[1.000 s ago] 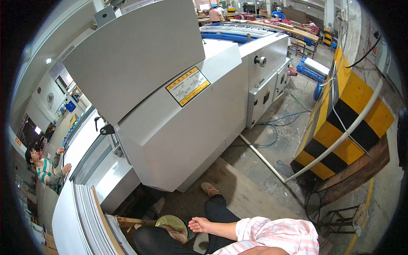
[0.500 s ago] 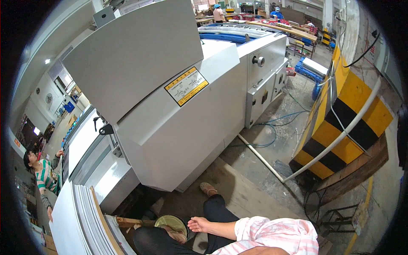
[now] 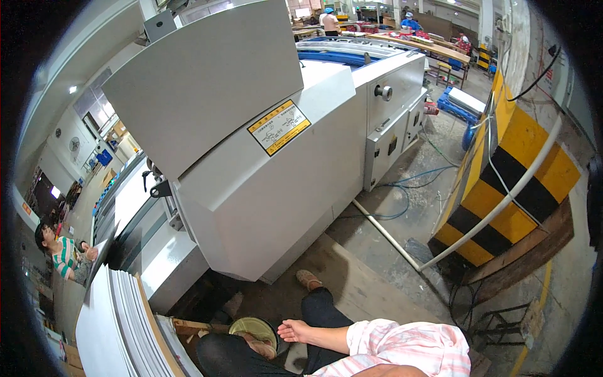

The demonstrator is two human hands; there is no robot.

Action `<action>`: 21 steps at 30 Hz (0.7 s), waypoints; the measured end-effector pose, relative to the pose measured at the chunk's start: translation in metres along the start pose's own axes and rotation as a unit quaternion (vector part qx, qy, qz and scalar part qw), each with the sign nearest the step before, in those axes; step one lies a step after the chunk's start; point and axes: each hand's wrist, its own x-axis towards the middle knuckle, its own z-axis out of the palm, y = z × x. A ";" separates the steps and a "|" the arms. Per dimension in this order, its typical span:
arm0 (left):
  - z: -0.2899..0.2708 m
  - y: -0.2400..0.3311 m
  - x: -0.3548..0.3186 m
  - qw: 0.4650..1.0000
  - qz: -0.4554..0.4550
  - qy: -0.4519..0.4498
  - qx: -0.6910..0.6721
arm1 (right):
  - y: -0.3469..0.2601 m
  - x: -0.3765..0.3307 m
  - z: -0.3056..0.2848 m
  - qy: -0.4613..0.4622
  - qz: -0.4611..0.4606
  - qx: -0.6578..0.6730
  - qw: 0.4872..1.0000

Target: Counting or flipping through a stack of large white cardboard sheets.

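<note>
My right hand [image 3: 294,331] rests over my dark-trousered thigh [image 3: 323,312], its fingers loosely stretched and nothing seen in them. A pink-and-white striped sleeve [image 3: 408,342] covers the upper part of that arm. My left hand is out of view. Below and to the left of the right hand, a round yellowish basin [image 3: 242,325] sits beside my foot. A tall stack of white sheets [image 3: 116,320] stands at the lower left. The large grey machine [image 3: 282,201] fills the middle, with a yellow-edged warning label [image 3: 278,127] on its side.
A co-worker in a green-and-white striped top [image 3: 66,254] stands at far left, hands at a dark-looking sheet [image 3: 103,254] by the machine bed. A black-and-yellow striped block [image 3: 502,188] and a bent pale pipe [image 3: 534,166] are at right. Blue hoses [image 3: 402,195] lie on the floor.
The co-worker's arms, spread apart before, have drawn together, and a sheet now stands tilted between the stack and machine. The view has shifted slightly. My right hand stays in place.
</note>
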 end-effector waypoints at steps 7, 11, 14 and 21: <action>0.012 0.017 -0.018 1.000 -0.008 -0.007 -0.011 | 0.000 -0.002 0.001 0.001 -0.007 -0.006 1.000; 0.003 0.005 -0.002 0.999 0.041 -0.005 0.023 | 0.001 -0.002 0.004 -0.002 -0.006 -0.002 1.000; 0.004 0.000 0.000 0.999 0.047 0.010 0.018 | 0.000 -0.005 0.004 0.001 -0.009 -0.012 1.000; 0.000 -0.001 0.003 0.999 0.045 0.003 0.013 | 0.000 -0.007 0.005 -0.004 -0.012 -0.011 1.000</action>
